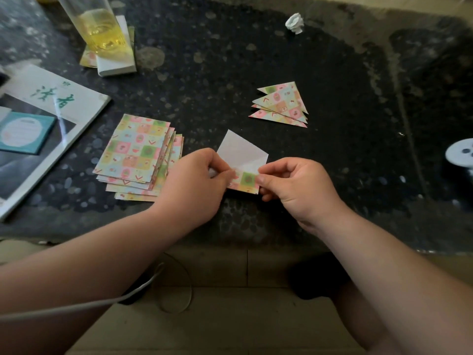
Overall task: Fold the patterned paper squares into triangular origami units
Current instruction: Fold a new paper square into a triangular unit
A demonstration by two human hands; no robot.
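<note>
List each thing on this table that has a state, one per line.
left hand: pinches the sheet's left edge
right hand: pinches the sheet's right edge
sheet: partly folded, white back up, patterned flap turned over
paper stack: unfolded, fanned, pattern up
triangles: folded, piled overlapping
glass: upright, partly full of yellow liquid
paper ball: crumpled
magazine: closed
</note>
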